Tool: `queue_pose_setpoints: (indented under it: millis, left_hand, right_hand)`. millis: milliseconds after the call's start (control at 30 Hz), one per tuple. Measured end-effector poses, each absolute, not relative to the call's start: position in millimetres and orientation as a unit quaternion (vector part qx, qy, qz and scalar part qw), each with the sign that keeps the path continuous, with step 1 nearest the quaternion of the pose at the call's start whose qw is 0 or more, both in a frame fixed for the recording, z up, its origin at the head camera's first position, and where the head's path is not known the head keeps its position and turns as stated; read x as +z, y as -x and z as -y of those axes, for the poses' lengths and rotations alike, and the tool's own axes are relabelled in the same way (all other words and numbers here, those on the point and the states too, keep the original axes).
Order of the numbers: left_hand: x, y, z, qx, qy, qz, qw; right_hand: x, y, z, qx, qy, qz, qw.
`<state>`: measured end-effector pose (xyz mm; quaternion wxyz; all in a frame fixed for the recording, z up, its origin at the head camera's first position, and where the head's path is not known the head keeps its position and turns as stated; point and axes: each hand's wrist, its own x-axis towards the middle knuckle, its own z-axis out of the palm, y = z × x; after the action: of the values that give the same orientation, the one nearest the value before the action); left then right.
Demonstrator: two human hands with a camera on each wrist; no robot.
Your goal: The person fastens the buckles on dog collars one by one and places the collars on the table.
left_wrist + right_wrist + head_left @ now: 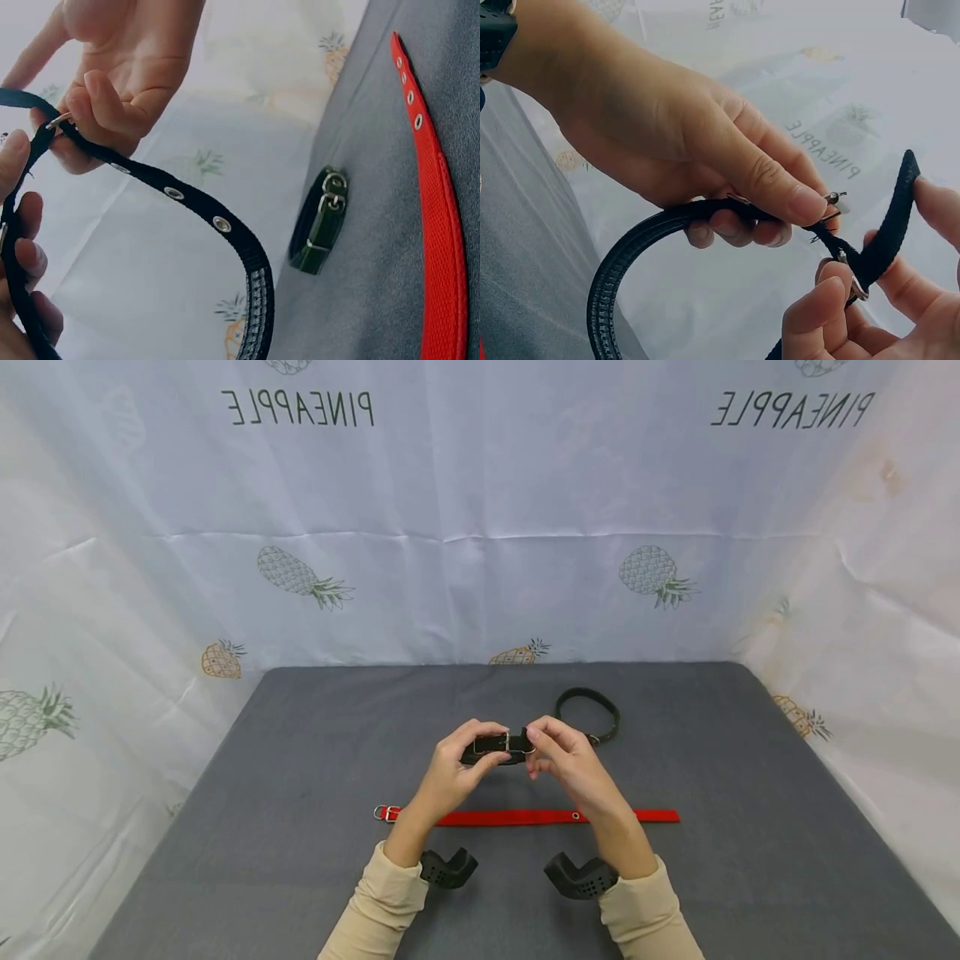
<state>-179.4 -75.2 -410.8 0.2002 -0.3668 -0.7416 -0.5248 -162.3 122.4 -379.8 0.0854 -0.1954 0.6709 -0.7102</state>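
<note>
Above the grey tabletop (300, 827), the left hand (453, 768) and right hand (566, 760) both pinch 1 black collar (501, 747) at its buckle. A red collar (525, 817) lies at 6 o'clock, another dark collar (592, 710) at 1 o'clock.

A black webbing collar (501, 748) with silver eyelets along its strap is held off the grey table, bent into a loop. Its metal buckle (517, 743) sits between the fingertips of both hands, the strap end pinched just beside it. The rest of the loop curves away below the fingers.
</note>
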Motion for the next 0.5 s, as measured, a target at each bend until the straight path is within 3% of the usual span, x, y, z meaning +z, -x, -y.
queue_pose_setpoints:
  millis: [233, 500]
  left_hand:
    - [-412, 180, 74, -0.547, 0.38, 0.719, 0.198]
    - [-413, 181, 74, -0.548, 0.395, 0.708, 0.208]
  right_hand:
    - [-379, 161, -118, -0.715, 0.196, -0.668, 0.067]
    - [-382, 160, -112, -0.701, 0.216, -0.68, -0.009]
